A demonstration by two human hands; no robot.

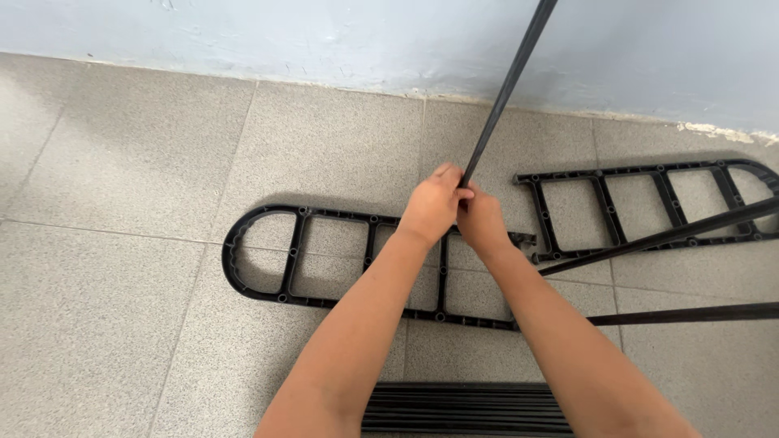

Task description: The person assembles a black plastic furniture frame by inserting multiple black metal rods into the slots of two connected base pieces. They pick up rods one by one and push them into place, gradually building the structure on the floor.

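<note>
Lighting: bright, even, diffuse daylight with no glare or hot spots; the speckled floor (pixel 122 324) and pale wall (pixel 324 40) are evenly exposed. Shadows: soft and faint, a thin one along the upper edge of the black frame (pixel 268 251) on the floor. Sharpness: good overall; slight wide-angle stretch toward the frame edges.

Just one head cam here, looking steeply down at the tiled floor (pixel 122 324) by the wall (pixel 324 32), arms-length close.
</note>
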